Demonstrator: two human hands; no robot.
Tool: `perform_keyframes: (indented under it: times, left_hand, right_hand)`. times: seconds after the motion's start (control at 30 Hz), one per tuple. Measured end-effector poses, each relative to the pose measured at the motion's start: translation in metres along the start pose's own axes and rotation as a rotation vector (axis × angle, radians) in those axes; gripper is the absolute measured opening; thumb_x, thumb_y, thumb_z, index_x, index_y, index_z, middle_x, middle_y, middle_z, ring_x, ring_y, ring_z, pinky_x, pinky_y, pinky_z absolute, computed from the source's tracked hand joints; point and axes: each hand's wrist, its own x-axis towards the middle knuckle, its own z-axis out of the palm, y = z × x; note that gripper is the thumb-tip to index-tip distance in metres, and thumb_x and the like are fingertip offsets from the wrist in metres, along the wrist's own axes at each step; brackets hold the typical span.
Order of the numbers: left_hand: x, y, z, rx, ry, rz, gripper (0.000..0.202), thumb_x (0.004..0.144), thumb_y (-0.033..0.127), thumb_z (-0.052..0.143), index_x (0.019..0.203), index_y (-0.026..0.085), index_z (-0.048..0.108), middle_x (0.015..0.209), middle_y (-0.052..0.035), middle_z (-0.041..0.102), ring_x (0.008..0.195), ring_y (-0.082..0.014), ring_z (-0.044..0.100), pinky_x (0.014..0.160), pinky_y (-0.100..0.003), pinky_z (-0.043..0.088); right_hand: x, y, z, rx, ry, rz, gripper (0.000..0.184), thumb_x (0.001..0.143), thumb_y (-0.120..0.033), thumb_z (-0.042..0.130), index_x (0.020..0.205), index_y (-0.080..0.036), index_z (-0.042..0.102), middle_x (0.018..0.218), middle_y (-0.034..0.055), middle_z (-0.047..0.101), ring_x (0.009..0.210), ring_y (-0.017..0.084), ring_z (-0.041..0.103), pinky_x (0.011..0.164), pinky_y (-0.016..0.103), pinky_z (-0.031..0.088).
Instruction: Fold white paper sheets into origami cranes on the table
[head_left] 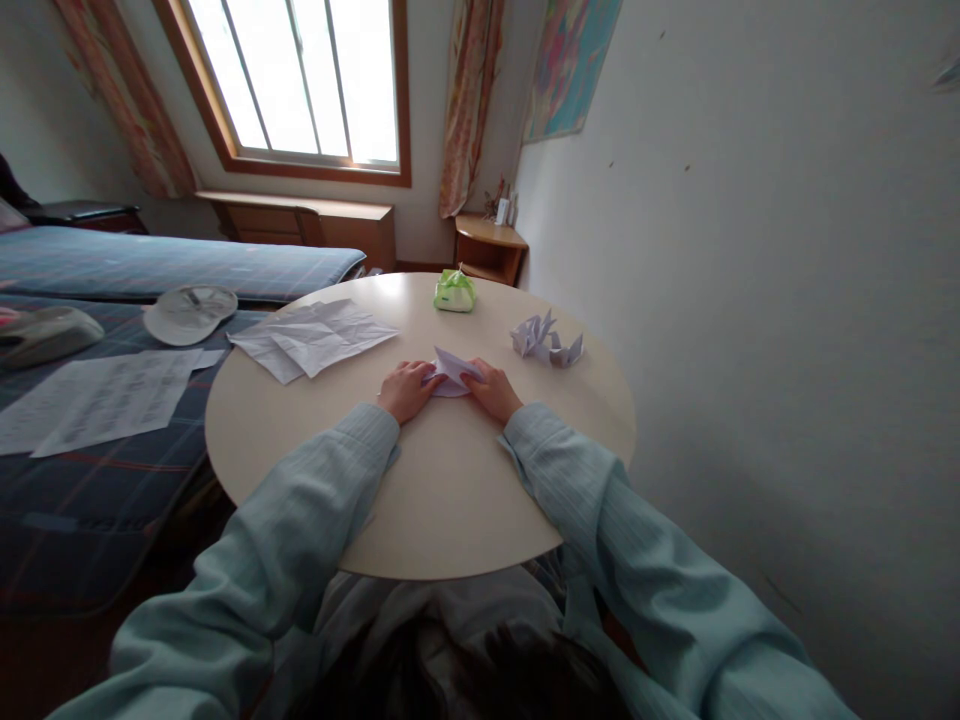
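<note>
A folded piece of white paper (453,372) lies low over the middle of the round table (457,500), one pointed flap standing up from it. My left hand (407,390) grips its left edge, fingers curled and thumb toward the centre. On the opposite edge, my right hand (493,389) is closed the same way, its thumb pressing the paper. Several folded paper shapes (534,335) stand to the right, beyond my right hand. Creased loose sheets (319,335) are spread at the table's left side.
A green tissue pack (454,292) sits near the table's far edge. Left of the table is a bed (150,500) bearing a white cap (191,314) and printed sheets (112,400). A white wall (750,300) rises close on the right. A corner cabinet (491,235) stands behind.
</note>
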Motion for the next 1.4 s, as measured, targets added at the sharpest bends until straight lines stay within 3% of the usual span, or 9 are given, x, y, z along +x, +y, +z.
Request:
perform_keyframes:
  times: [0.43, 1.4]
  left_hand:
    - [0.0002, -0.0024, 0.003, -0.005, 0.012, 0.004, 0.044, 0.08, 0.05, 0.043, 0.112, 0.023, 0.054, 0.114, -0.0032, 0.058, 0.107, -0.0207, 0.048, 0.092, -0.031, 0.039]
    - [-0.0009, -0.0006, 0.0003, -0.016, 0.011, 0.003, 0.039, 0.081, 0.046, 0.042, 0.11, 0.023, 0.056, 0.114, -0.0038, 0.059, 0.106, -0.0214, 0.049, 0.09, -0.032, 0.04]
  right_hand:
    - [0.0003, -0.0004, 0.0009, -0.005, 0.01, 0.01, 0.022, 0.08, -0.024, 0.045, 0.098, -0.019, 0.057, 0.089, 0.004, 0.065, 0.084, 0.017, 0.059, 0.074, 0.026, 0.042]
    - [0.0009, 0.0012, 0.0016, -0.021, 0.019, 0.002, 0.021, 0.079, -0.024, 0.047, 0.097, -0.02, 0.057, 0.09, 0.0037, 0.065, 0.085, 0.017, 0.059, 0.074, 0.026, 0.042]
